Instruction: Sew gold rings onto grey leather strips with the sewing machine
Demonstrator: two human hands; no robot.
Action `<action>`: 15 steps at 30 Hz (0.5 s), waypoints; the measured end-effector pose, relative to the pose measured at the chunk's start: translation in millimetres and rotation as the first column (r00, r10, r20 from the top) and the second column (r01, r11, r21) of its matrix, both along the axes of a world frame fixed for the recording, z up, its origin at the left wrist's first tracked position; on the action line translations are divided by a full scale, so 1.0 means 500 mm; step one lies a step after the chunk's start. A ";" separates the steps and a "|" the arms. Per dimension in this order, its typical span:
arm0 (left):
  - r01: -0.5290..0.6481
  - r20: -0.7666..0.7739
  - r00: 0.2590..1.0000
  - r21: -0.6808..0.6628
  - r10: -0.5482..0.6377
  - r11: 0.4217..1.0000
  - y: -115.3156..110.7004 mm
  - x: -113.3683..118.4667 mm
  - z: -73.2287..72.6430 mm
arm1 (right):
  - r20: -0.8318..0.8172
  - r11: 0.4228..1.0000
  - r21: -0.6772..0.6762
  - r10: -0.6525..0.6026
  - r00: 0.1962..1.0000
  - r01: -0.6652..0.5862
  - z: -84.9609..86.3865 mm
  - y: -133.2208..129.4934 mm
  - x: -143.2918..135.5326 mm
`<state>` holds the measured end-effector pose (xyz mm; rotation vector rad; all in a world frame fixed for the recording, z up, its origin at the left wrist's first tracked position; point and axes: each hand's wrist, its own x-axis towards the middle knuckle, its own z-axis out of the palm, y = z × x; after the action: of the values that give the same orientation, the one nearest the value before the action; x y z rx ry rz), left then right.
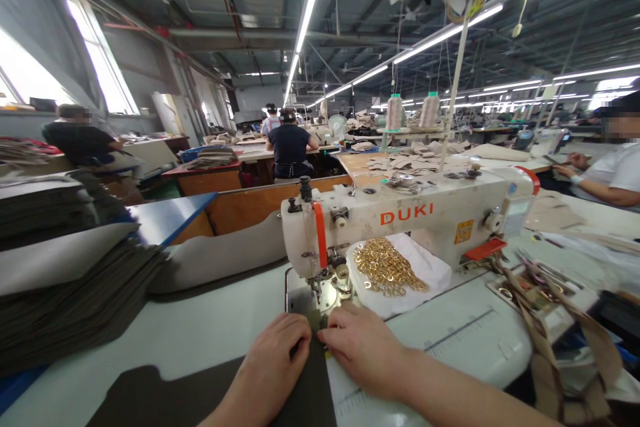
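Observation:
A dark grey fabric panel (200, 390) lies on the pale sewing table, its narrow end just in front of the needle area of a white sewing machine (360, 213). My left hand (277, 350) rests on the panel near its end, fingers curled together and pressing on the fabric. Close on its right, my right hand (363, 347) has its fingers pinched at the panel's right edge, beside the metal needle plate (329, 295). Whatever small part lies between the fingertips is too hidden to make out. Gold metal rings (385, 267) are heaped on a white sheet behind my right hand.
Stacked dark panels (75, 307) stand at the left, and a long grey piece (225, 257) curves behind the table. Tan straps (545, 360) and a tool tray (545, 293) are at the right. Thread cones (394, 113) stand behind the machine. Other people sit farther off.

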<state>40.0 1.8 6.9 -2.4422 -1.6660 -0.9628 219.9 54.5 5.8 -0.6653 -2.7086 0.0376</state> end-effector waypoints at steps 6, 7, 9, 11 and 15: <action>0.022 -0.025 0.999 -0.013 -0.023 1.000 0.002 0.000 0.003 | -0.016 1.000 0.015 0.023 1.000 -0.023 0.001 0.001 0.001; 0.026 -0.034 0.999 -0.010 -0.026 1.000 0.002 -0.001 0.002 | -0.019 0.999 0.018 0.027 0.999 -0.027 0.001 0.000 0.003; 0.022 -0.053 0.998 0.001 -0.022 1.000 0.000 -0.002 0.000 | -0.014 0.998 0.030 0.057 0.998 -0.057 0.001 -0.002 0.013; 0.016 -0.071 0.997 0.014 -0.015 1.000 0.000 -0.004 -0.004 | 0.009 0.994 0.036 0.101 0.995 -0.101 0.002 -0.007 0.031; 0.037 -0.087 0.996 0.083 -0.030 0.996 0.003 -0.006 -0.014 | 0.111 0.977 0.096 0.177 0.978 -0.188 0.012 -0.020 0.072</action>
<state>37.2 3.2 0.0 -2.4277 -1.5301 -0.8997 256.0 44.4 12.0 -0.3956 -2.8389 -0.0962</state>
